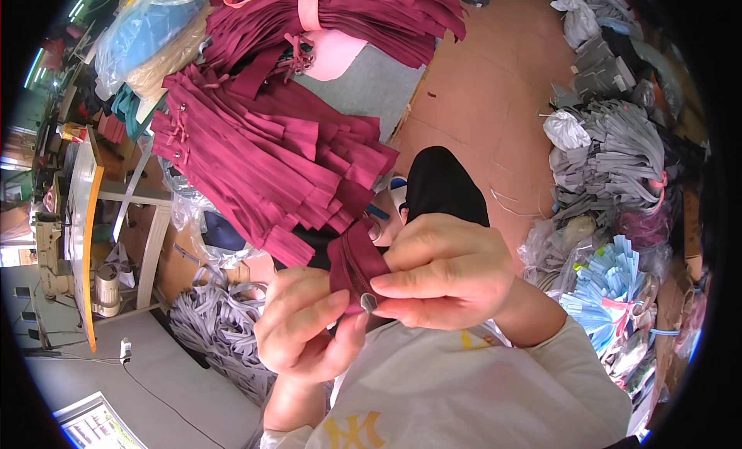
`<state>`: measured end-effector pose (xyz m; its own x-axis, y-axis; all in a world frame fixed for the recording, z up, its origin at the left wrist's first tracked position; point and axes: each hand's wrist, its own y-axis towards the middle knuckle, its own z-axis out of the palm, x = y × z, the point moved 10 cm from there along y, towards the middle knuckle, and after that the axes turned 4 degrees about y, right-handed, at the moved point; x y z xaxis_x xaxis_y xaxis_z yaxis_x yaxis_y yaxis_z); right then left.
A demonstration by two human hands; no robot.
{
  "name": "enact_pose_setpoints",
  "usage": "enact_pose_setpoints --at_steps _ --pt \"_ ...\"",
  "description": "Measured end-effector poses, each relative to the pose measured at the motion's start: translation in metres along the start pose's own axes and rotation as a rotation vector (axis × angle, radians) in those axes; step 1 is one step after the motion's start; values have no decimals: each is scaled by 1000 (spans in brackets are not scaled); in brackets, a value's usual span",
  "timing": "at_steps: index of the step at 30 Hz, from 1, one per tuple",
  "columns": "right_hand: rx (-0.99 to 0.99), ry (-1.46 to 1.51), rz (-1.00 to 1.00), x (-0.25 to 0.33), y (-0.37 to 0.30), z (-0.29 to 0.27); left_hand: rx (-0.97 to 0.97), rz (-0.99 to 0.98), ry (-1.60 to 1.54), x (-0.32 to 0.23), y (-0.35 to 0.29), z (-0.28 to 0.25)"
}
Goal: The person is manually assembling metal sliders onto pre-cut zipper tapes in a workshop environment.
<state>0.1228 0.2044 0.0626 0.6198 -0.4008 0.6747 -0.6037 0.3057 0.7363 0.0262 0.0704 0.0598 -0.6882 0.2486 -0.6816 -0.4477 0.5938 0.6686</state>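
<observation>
A pale shirt (479, 387) is filling the lower edge, nearest the camera, and it is carrying a yellow emblem (354, 430) of thick, letter-like strokes, partly lost in the folds. A second yellow mark (473, 340) is showing higher on the cloth, creased too much to make out.

Just beyond the shirt, the person's two hands are meeting at a maroon zipper strip (357, 260). The left hand (305, 325) is clamping the strip's near end and left edge between thumb and fingers; the right hand (448, 271) is pinching its right edge, thumb and forefinger pressed together on it. A small silver metal piece (368, 301) is sitting at the near end, between the two sets of fingertips; no lettering is readable on it. The strip's far end is reaching toward a bundle of maroon strips (270, 155), which is spreading out ahead and to the left. A black-clad knee (446, 185) is rising just beyond the right hand.

Farther off, another maroon bundle (410, 24) is lying under a pink band (308, 7). Grey strips (618, 163) and light blue strips (607, 287) are lying heaped at the right. A sewing machine (50, 256) is standing at the far left.
</observation>
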Motion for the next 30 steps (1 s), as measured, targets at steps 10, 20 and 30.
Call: enact_pose_setpoints --at_steps 10,20,30 --pt "0 -3 -86 6 -1 1 36 16 38 -5 2 1" --pt "-30 21 -72 6 -2 3 4 33 59 -10 2 3" --pt "-72 72 246 -11 -2 2 -14 -140 -45 8 2 5"
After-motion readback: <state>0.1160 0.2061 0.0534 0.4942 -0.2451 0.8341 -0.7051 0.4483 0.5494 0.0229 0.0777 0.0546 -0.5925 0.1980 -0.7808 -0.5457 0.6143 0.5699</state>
